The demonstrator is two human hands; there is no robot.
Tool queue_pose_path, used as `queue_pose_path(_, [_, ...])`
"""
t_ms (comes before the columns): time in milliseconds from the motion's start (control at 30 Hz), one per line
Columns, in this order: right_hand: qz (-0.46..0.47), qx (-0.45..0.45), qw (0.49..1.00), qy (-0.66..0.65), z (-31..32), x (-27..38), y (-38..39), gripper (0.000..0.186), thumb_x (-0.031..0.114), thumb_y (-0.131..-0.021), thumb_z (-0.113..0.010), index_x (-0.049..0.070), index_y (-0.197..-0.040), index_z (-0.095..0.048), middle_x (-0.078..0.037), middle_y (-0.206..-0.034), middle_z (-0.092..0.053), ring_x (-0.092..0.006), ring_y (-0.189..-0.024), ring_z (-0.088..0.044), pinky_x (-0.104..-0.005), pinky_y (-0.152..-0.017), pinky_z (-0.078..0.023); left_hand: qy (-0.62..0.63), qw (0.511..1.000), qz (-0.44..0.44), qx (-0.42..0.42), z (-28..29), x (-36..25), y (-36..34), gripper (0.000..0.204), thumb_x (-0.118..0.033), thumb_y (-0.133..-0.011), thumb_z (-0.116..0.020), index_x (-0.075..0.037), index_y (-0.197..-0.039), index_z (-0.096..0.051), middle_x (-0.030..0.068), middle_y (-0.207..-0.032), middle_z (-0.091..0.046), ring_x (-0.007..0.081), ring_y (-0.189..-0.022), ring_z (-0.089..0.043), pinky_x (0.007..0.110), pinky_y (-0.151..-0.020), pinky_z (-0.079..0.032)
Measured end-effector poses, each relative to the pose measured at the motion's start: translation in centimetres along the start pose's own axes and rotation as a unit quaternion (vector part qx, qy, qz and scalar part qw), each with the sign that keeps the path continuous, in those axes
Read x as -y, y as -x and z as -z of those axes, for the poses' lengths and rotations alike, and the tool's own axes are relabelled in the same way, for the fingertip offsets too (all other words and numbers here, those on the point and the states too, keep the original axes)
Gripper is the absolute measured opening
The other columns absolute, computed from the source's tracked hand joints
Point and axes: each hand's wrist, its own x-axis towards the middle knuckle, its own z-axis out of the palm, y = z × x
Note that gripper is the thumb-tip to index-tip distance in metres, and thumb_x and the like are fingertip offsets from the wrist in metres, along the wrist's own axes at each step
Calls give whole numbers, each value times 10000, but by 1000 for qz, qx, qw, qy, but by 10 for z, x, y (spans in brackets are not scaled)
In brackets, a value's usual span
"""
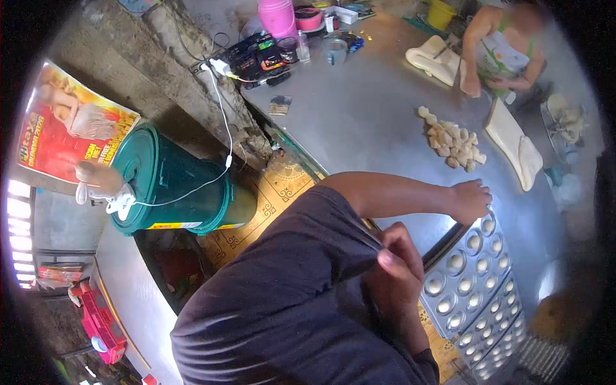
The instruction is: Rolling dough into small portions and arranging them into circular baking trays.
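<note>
Head view. My left arm reaches out across the metal table (366, 96); left hand (471, 201) bent down, fingers curled at the far end of a cupped tray (470, 262). Cannot tell whether they grip its edge. Pale round dough balls (456, 261) sit in the cups, the tray running from those fingers back past my right hand (398, 260). That one is closed, thumb and fingers pinching my dark shirt (276, 289) near the left sleeve, cloth drawn taut toward them. Beyond my left hand: a heap of pale lumps (452, 142), a long folded slab (513, 144) near it. Farther off, a co-worker (504, 54), one arm lowered to the tabletop.
</note>
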Motion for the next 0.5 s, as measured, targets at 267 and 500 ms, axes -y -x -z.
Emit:
queue_pose_path(267, [129, 3, 977, -171, -71, -19, -32, 642, 164, -744, -686, 44, -1274, -345, -247, -1254, -461, -381, -1156, -488, -504, -971, -401, 15, 994, -110, -9, 31, 0, -33, 175, -261, -614, -645, -141, -733, -691, 73, -837, -609, 262, -937, -557, 481, -848, -420])
queue_pose_path(500, [98, 41, 982, -156, -87, -42, -36, 633, 209, -792, -660, 24, -1315, -356, -253, -1252, -484, -371, -1174, -486, -496, -986, -397, 47, 985, -162, 26, 65, -67, -88, 231, -282, -709, -608, -107, -828, -701, 112, -906, -669, 316, -951, -614, 517, -857, -451])
